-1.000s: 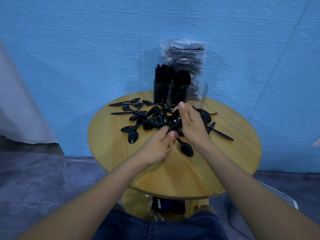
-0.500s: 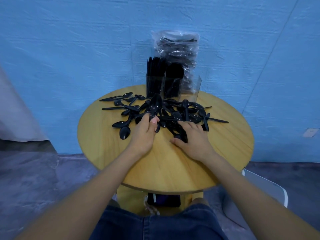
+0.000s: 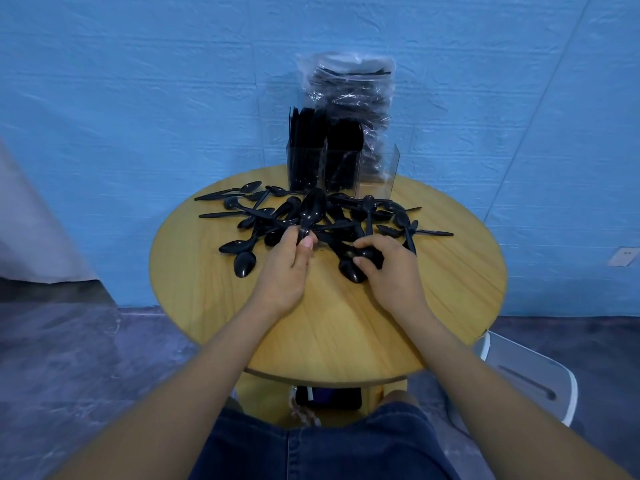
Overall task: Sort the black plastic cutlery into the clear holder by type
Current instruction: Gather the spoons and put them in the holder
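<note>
- One round wooden table (image 3: 450, 306) carries everything.
- Behind the holder, against the wall, a clear plastic bag (image 3: 349, 98) stands packed with black cutlery.
- The clear holder (image 3: 341, 166) sits at the table's far edge; its left and middle compartments hold upright black pieces, its right one looks empty.
- In front of the holder lies a loose spoon pile (image 3: 277, 216).
- Left hand (image 3: 285, 268) pinches a raised spoon (image 3: 311, 209) by its handle.
- Right hand (image 3: 391, 268) curls around spoons in the pile.
</note>
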Motion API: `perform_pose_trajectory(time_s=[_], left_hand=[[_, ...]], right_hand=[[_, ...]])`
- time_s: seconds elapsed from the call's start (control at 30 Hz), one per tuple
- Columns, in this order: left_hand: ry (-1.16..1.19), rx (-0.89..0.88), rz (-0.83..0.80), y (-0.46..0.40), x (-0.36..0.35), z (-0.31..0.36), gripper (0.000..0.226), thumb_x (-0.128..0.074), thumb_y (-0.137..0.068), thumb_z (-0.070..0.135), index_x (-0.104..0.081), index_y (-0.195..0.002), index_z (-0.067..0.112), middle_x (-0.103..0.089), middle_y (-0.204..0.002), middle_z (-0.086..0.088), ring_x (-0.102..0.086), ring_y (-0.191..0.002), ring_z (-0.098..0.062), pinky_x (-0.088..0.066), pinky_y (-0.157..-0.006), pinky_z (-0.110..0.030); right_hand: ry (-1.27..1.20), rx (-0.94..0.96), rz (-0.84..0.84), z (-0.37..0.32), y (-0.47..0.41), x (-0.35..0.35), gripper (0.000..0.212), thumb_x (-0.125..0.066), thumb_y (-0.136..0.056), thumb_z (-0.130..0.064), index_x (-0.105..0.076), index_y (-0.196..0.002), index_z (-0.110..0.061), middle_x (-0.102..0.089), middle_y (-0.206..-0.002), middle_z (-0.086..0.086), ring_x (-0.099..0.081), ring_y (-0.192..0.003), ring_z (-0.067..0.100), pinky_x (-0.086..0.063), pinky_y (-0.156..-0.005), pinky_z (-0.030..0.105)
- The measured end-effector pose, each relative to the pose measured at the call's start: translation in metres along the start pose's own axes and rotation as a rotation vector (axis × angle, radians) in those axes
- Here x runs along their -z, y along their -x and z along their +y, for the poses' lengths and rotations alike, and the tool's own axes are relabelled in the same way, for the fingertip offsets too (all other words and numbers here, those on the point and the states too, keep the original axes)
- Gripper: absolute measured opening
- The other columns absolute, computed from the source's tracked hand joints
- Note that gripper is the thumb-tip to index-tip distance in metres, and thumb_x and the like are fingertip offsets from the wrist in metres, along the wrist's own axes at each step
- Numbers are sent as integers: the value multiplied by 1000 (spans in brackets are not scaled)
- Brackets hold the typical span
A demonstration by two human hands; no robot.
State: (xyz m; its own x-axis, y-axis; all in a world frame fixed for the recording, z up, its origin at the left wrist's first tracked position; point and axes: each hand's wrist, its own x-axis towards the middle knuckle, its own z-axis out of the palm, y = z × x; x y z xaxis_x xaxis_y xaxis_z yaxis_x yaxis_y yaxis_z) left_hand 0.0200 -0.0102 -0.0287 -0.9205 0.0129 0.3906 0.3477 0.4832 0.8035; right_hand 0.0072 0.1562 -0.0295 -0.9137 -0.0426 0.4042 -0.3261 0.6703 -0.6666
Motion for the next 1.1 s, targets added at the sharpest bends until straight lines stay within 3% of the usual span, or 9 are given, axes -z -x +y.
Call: perform_pose_trajectory(time_s=[0.13,0.33,0.43,0.53,0.6,0.9,1.0,1.1], left_hand=[[24,10,22,0,1,0,30,-30,-101,30,-50,-104,7,-44,-70,7,-41,-61,-8,-37,-58,-29],[42,7,41,0,1,0,29,-30,-101,31,-50,-105,11,-44,-70,5,-42,-61,-10,-37,-56,-30],[39,-8,52,1,1,-3,25,-31,-101,31,-49,-105,15,-45,-71,5,-42,-61,-10,-37,-56,-29],[18,-22,83,0,1,-4,28,-30,-100,32,-49,-107,14,-47,-73,8,-44,-61,-6,-38,-56,-22],[1,-34,99,1,1,-4,28,-30,-100,32,-49,-107,13,-47,-74,9,-44,-62,-4,-37,-55,-19],[-103,-49,168,-1,6,-1,25,-30,-101,28,-45,-106,9,-47,-72,4,-45,-61,-12,-39,-54,-30],[-223,-76,178,-5,10,3,19,-30,-100,29,-41,-97,14,-45,-68,2,-42,-55,-13,-33,-48,-29],[-366,-81,253,-16,15,10,19,-31,-101,29,-39,-91,15,-44,-67,1,-39,-54,-12,-27,-46,-26]], right_hand=[[-107,-4,43,-2,2,1,22,-65,-87,-11,-65,-108,-17,-61,-103,-11,-51,-95,1,-33,-75,-1],[-233,-23,118,-2,2,5,24,-67,-85,-6,-60,-106,-16,-58,-96,-16,-51,-88,-13,-34,-74,-5],[-286,-37,122,-2,0,6,26,-70,-82,-7,-58,-102,-21,-59,-95,-17,-56,-94,-1,-41,-82,4],[-346,-57,130,-3,-3,9,28,-72,-80,-8,-58,-102,-20,-64,-98,-8,-60,-97,9,-48,-87,20],[-393,-73,145,-8,-5,12,29,-73,-80,-10,-58,-102,-21,-65,-101,-3,-62,-95,11,-51,-86,24],[-618,-173,197,-36,-20,33,22,-74,-80,-13,-63,-97,-17,-70,-97,6,-67,-90,15,-53,-79,23],[-680,-245,194,-45,-25,35,18,-74,-80,-12,-64,-93,-15,-71,-89,7,-67,-79,15,-54,-74,27],[-762,-341,179,-55,-29,35,14,-74,-79,-8,-64,-88,-13,-69,-82,7,-60,-62,9,-49,-61,20]])
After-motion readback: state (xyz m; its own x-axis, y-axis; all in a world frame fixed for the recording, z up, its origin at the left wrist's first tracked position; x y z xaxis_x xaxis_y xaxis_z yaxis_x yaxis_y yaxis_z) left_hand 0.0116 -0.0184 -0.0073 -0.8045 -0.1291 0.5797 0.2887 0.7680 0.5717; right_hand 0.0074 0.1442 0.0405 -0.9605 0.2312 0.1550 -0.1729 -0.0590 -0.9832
